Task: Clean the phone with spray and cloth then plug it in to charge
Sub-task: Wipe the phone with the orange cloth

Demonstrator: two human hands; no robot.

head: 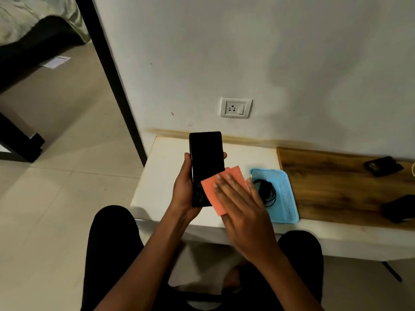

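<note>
While the left hand (185,187) grips a black phone (206,158) upright over the white surface (161,176), its fingers curled round the phone's edges, the right hand (241,203) presses a pink cloth (210,191) flat against the lower part of the dark screen. The right fingers (224,179) lie straight and close together on the cloth, which covers the phone's lower right corner; the hand is slightly blurred. The left thumb runs along the phone's left edge, and one fingertip shows past the right edge.

Just right of the hands, a blue perforated tray (287,198) lies on the surface with a coiled black cable (267,193) in it. Beyond the tray the surface turns to a wood-grain panel (332,182), which carries two dark objects, one near the wall (382,166) and one near the front edge (399,208); what they are cannot be told. A white wall socket (235,107) with a switch sits on the wall above the surface, behind the phone.

The person sits with both knees, in dark trousers, against the surface's front edge. To the left, past a dark door frame (112,79), a tiled floor (56,176) leads to a bed (33,21) with a pale green cover, and a sheet of paper (55,61) lies on the floor beside it.
</note>
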